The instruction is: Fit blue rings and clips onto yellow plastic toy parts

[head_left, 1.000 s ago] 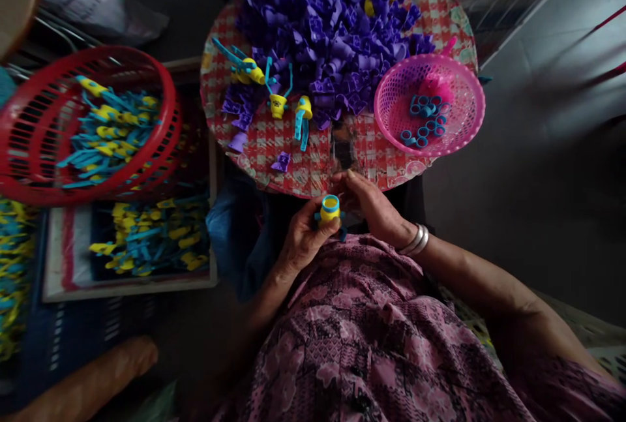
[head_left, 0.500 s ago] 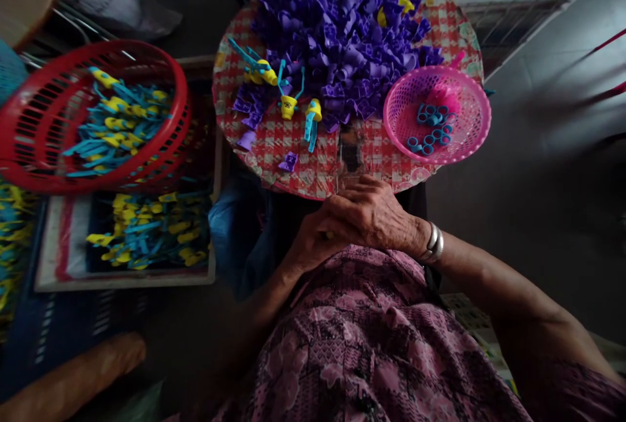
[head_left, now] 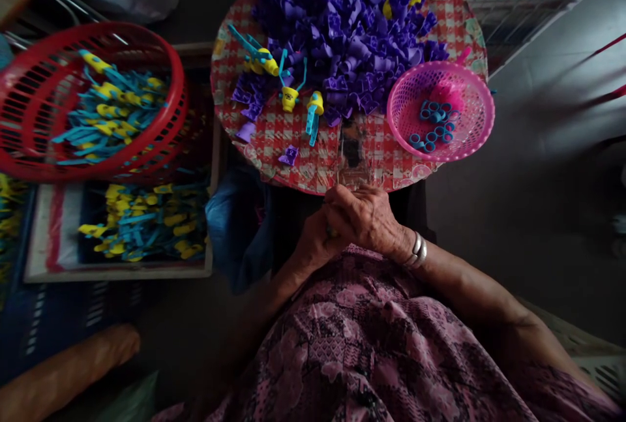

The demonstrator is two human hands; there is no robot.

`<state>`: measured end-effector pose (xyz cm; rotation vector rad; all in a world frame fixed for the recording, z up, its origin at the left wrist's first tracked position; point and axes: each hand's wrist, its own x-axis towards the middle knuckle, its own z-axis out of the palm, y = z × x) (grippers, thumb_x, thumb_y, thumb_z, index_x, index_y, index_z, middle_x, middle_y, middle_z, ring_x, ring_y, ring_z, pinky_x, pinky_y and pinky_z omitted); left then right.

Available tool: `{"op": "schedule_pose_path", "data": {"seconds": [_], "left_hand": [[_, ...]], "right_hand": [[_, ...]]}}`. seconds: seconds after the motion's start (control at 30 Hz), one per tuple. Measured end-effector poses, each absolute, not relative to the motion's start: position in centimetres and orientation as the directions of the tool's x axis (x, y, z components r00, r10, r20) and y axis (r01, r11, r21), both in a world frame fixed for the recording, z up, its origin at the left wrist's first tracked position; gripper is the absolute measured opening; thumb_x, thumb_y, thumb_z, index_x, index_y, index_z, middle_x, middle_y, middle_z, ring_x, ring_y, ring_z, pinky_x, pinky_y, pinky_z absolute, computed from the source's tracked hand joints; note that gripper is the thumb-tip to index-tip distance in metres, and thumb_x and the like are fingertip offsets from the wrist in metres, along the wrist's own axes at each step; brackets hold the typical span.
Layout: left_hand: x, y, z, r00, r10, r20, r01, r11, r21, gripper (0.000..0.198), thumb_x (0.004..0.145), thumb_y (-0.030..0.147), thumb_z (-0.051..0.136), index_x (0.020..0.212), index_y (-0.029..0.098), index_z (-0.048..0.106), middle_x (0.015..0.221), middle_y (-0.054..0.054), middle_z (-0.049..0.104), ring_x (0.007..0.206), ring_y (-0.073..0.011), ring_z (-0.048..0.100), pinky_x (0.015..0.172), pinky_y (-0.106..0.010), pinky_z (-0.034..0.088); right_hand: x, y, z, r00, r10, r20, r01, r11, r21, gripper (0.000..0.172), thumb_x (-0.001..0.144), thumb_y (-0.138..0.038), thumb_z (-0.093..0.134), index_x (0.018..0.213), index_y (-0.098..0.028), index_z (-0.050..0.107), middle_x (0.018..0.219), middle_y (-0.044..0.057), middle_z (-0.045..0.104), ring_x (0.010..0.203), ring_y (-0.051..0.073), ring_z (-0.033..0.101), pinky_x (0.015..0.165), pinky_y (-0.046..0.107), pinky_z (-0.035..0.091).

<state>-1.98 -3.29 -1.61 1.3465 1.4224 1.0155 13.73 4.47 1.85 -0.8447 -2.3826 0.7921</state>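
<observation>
My left hand (head_left: 313,237) and my right hand (head_left: 374,218) are pressed together just below the near edge of the round table (head_left: 313,177). The right lies over the left, hiding most of its fingers. A small yellowish bit shows between them; what it belongs to is hidden. Both hands are closed. Nearest on the checked cover are a small purple piece (head_left: 289,155), a yellow-and-blue plastic piece (head_left: 313,115) and a yellow cup-shaped piece with two blue arms (head_left: 290,98). Behind them rises a heap of purple plastic pieces (head_left: 342,24).
A pink basket (head_left: 479,138) with small blue rings stands at the table's right. To the left, a red basket (head_left: 175,83) of yellow-and-blue pieces sits above a tray (head_left: 122,273) of similar ones. A blue bag (head_left: 237,233) hangs near my left forearm. Another person's limb (head_left: 73,366) shows lower left.
My hands stay clasped, with the right wrist and its bracelet shifted slightly left and the fingers moved a little. The view has tilted slightly; the table pieces lie as before.
</observation>
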Motion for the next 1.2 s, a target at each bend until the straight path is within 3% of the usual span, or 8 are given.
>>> {"op": "schedule_pose_path", "data": {"seconds": [0.13,0.27,0.37,0.53,0.77,0.87,1.0,1.2], "left_hand": [[-2.3,-3.0,-1.1,0.007,0.998,-0.058,0.276,0.054,0.959,0.025,0.080,0.036,0.083,0.096,0.022,0.070,0.089,-0.004,0.075,0.081,-0.0217,0.072,0.070,-0.030,0.060],[-2.7,-2.7,0.2,-0.031,0.999,-0.034,0.218,0.040,0.975,0.017,0.087,0.035,0.080,0.095,0.023,0.072,0.079,0.001,0.069,0.064,-0.0144,0.061,0.059,-0.026,0.053],[-3.0,-2.8,0.9,-0.056,0.998,0.007,0.209,0.005,0.978,0.018,0.087,0.035,0.081,0.094,0.023,0.071,0.076,0.002,0.068,0.064,-0.0134,0.060,0.059,-0.025,0.052],[-3.0,-2.9,1.3,-0.067,0.998,-0.007,0.278,0.025,0.960,0.025,0.085,0.037,0.082,0.100,0.021,0.069,0.088,-0.002,0.078,0.073,-0.0164,0.071,0.070,-0.027,0.059],[-2.1,-2.6,1.9,-0.111,0.991,-0.074,0.379,0.111,0.919,0.023,0.081,0.038,0.081,0.091,0.021,0.070,0.074,0.002,0.072,0.064,-0.0132,0.062,0.064,-0.023,0.054],[-1.8,-2.7,1.5,-0.126,0.985,-0.114,0.425,0.158,0.891,0.024,0.080,0.040,0.083,0.087,0.020,0.071,0.070,0.003,0.070,0.062,-0.0136,0.060,0.061,-0.024,0.052],[-1.7,-2.9,0.8,-0.107,0.993,-0.045,0.523,0.094,0.847,0.018,0.082,0.036,0.080,0.085,0.020,0.072,0.074,0.001,0.074,0.064,-0.0147,0.063,0.063,-0.025,0.053],[-1.3,-3.1,0.4,-0.085,0.996,-0.013,0.525,0.056,0.849,0.017,0.076,0.032,0.081,0.084,0.020,0.072,0.076,-0.001,0.074,0.066,-0.0166,0.067,0.063,-0.025,0.053]], "right_hand": [[13.8,4.3,1.9,-0.611,0.774,0.167,0.355,0.457,-0.815,0.031,0.109,-0.049,0.053,0.107,-0.022,0.067,0.080,0.002,0.070,0.066,0.015,0.055,0.074,0.033,0.042],[14.0,4.3,2.9,-0.441,0.897,0.031,0.067,0.068,-0.995,0.048,0.107,-0.071,0.049,0.107,-0.026,0.064,0.072,-0.002,0.060,0.062,0.015,0.052,0.063,0.030,0.042],[14.0,4.5,3.0,-0.328,0.936,-0.131,-0.141,-0.186,-0.973,0.053,0.104,-0.078,0.050,0.103,-0.026,0.062,0.061,-0.007,0.047,0.053,0.013,0.041,0.054,0.028,0.036],[13.8,4.3,1.5,-0.314,0.891,-0.328,-0.195,-0.399,-0.896,0.061,0.096,-0.086,0.056,0.097,-0.025,0.061,0.058,-0.007,0.048,0.051,0.011,0.039,0.050,0.028,0.034],[13.3,4.8,0.6,-0.407,0.851,-0.331,-0.165,-0.425,-0.890,0.060,0.099,-0.082,0.053,0.101,-0.023,0.062,0.067,-0.005,0.058,0.056,0.011,0.047,0.054,0.026,0.040],[13.2,6.0,1.4,-0.501,0.800,-0.330,-0.069,-0.417,-0.906,0.056,0.105,-0.076,0.050,0.103,-0.022,0.065,0.079,-0.001,0.066,0.063,0.011,0.055,0.058,0.025,0.047],[12.4,6.8,2.0,-0.566,0.749,-0.345,0.053,-0.384,-0.922,0.051,0.110,-0.066,0.046,0.104,-0.021,0.068,0.093,0.004,0.073,0.073,0.014,0.064,0.065,0.026,0.054],[11.0,5.3,0.3,-0.518,0.777,-0.358,0.243,-0.267,-0.932,0.034,0.112,-0.040,0.043,0.091,-0.022,0.063,0.088,0.004,0.069,0.081,0.018,0.065,0.072,0.029,0.056]]}}
